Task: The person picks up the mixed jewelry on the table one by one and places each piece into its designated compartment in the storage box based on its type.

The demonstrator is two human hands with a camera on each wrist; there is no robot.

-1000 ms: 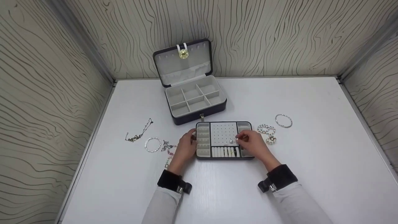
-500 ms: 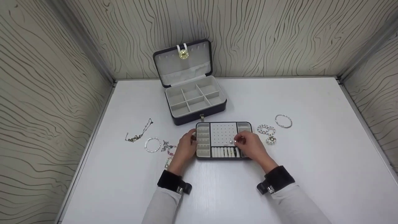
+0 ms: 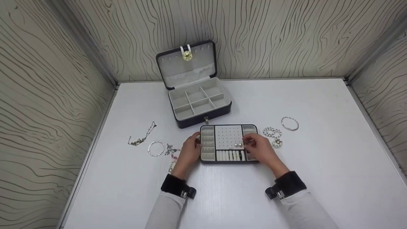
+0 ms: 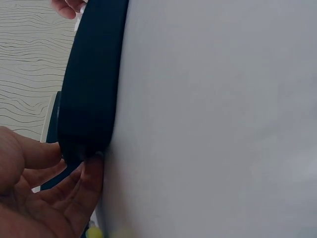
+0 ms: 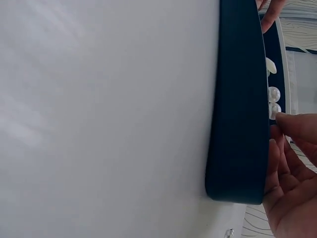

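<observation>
In the head view, a dark blue jewelry tray [image 3: 229, 162] lies on the white table. It has side compartments, a perforated white earring panel [image 3: 227, 135] and ring rolls [image 3: 224, 155] bearing several rings. My left hand [image 3: 189, 150] grips the tray's left end, thumb on one side and fingers at its lower edge in the left wrist view. Two pearl stud earrings [image 3: 240, 145] sit side by side at the panel's lower right. My right hand [image 3: 260, 148] is over the tray's right end, its fingers loosely bent; its thumb tip overlaps the nearer pearl [image 5: 275, 110] in the right wrist view.
Behind the tray stands an open jewelry box [image 3: 203, 118] with bare compartments. To the left lie a dark chain bracelet [image 3: 140, 140], a silver bangle [image 3: 156, 148] and a beaded piece [image 3: 173, 156]. A pearl bracelet [image 3: 272, 132] and another bangle [image 3: 290, 123] lie right.
My right hand came left over the panel with a pearl earring, then let go and drew back right. A second pearl now shows beside the first. The left hand stayed on the tray.
</observation>
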